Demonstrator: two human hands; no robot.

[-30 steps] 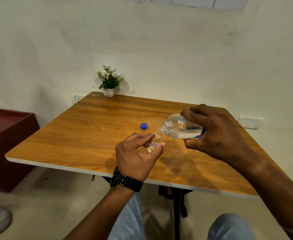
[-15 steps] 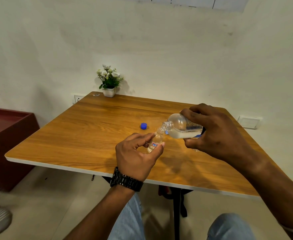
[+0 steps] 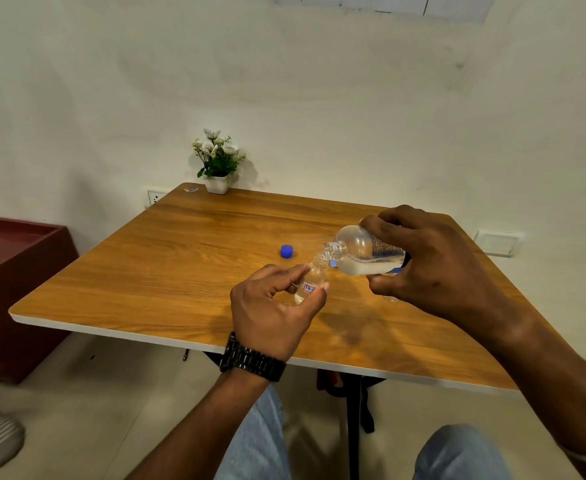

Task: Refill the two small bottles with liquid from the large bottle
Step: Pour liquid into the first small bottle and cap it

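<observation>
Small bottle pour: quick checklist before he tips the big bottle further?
1. Small bottle gripped: ok, left hand pinches it between thumb and fingers.
2. Big bottle gripped: ok, right hand wraps its body, tilted almost level.
3. Mouths aligned: ok, big bottle's open neck sits right above the small bottle's neck.
4. Liquid left in big bottle: ok, it pools along the lower side.
5. Small bottle fill level: cannot tell, glass and liquid are both clear.
6. Blue cap out of the way: ok, on the table beyond the hands.
</observation>
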